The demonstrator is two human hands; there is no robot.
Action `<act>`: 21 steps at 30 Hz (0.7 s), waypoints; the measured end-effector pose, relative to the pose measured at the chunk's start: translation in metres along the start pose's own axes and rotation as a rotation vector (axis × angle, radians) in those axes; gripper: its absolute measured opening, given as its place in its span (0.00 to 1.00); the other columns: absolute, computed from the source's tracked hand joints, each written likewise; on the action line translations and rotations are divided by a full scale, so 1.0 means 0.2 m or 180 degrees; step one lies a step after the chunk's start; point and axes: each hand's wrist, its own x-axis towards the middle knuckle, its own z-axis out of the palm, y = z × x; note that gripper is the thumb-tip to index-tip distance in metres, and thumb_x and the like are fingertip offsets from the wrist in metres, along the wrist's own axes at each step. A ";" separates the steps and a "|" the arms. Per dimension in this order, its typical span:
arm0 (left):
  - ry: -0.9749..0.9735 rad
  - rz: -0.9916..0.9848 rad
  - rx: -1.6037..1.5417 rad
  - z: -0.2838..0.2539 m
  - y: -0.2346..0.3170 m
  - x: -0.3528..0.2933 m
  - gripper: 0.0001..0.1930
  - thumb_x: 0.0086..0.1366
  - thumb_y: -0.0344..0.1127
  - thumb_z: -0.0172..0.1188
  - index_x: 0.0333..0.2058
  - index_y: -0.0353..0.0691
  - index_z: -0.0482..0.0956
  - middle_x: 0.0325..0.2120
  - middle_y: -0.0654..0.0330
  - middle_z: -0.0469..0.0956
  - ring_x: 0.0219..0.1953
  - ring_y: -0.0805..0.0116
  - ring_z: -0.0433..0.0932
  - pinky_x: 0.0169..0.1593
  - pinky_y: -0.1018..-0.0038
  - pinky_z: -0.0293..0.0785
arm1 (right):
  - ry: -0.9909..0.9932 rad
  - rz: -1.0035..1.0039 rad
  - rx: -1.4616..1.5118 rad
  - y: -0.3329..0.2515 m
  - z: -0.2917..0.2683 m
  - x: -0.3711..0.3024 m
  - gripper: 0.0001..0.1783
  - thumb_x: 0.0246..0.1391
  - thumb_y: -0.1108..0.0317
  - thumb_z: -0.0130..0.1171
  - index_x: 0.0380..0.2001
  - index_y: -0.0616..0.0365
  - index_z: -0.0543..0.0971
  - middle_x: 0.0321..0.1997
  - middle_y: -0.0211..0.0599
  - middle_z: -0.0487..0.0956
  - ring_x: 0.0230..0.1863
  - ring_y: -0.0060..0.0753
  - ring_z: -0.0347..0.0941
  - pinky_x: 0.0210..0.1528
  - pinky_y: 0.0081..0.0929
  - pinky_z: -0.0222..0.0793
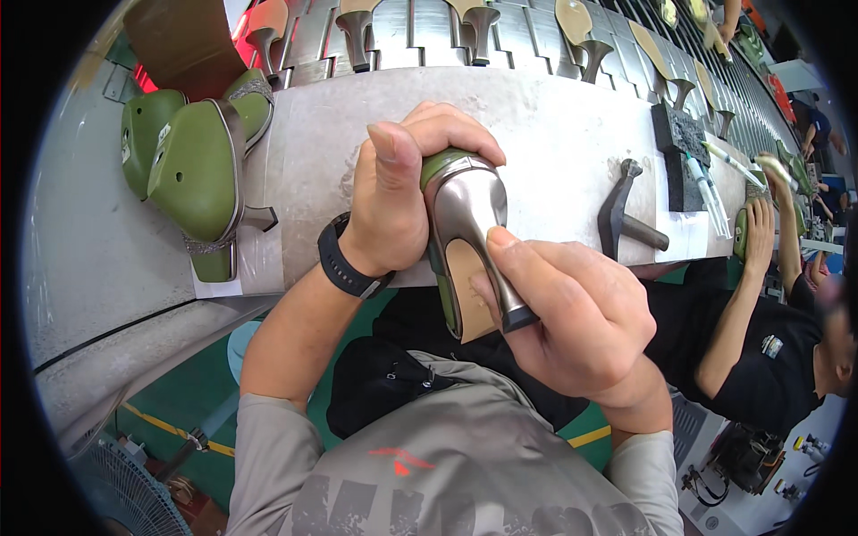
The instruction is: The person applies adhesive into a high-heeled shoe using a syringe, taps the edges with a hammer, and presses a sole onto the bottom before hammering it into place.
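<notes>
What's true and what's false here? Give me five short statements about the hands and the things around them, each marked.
1. The right hand touches the heel of the held shoe. True.
2. The wristband is on the right wrist. False: the wristband is on the left.
3. The hammer lies on the bench. True.
4. The fan is at the picture's upper right. False: the fan is lower left.
5. Green shoes lie left of the left hand. True.

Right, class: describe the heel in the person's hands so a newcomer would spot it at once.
Find the slatted conveyor, then the pale worktop before it. At its near edge, the left hand holds a green shoe, the right hand its silvery, dark-tipped heel. Unlike the heels along the conveyor, this one is hand-held, against green.
</notes>
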 end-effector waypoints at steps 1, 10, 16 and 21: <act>-0.0001 -0.0012 -0.0007 0.00 0.00 0.00 0.54 0.73 0.74 0.15 0.34 0.33 0.85 0.34 0.54 0.83 0.42 0.61 0.78 0.51 0.67 0.72 | 0.0001 -0.0005 0.0004 0.00 0.00 0.00 0.21 0.46 0.77 0.77 0.45 0.69 0.84 0.29 0.43 0.84 0.27 0.37 0.83 0.29 0.27 0.79; -0.0278 -0.0771 -0.0118 -0.03 -0.04 0.23 0.17 0.76 0.42 0.52 0.40 0.33 0.83 0.30 0.64 0.81 0.28 0.81 0.76 0.34 0.83 0.70 | 0.0449 -0.0102 -0.0133 0.30 0.12 0.11 0.19 0.43 0.78 0.76 0.42 0.61 0.85 0.30 0.37 0.83 0.26 0.37 0.80 0.31 0.30 0.76; -0.0405 -0.0563 -0.0206 0.01 -0.11 0.26 0.18 0.76 0.45 0.59 0.43 0.34 0.85 0.34 0.64 0.84 0.37 0.80 0.79 0.43 0.81 0.75 | 0.0045 0.1566 0.0951 0.32 0.04 0.08 0.15 0.51 0.69 0.78 0.39 0.62 0.85 0.32 0.33 0.86 0.32 0.21 0.79 0.39 0.23 0.77; -0.0355 -0.0933 -0.0964 0.05 -0.12 0.22 0.16 0.77 0.41 0.58 0.44 0.32 0.84 0.34 0.64 0.83 0.37 0.79 0.77 0.44 0.78 0.75 | -0.1132 0.2962 0.1624 0.34 0.00 0.11 0.23 0.58 0.50 0.73 0.37 0.64 0.85 0.28 0.32 0.83 0.27 0.20 0.77 0.30 0.20 0.72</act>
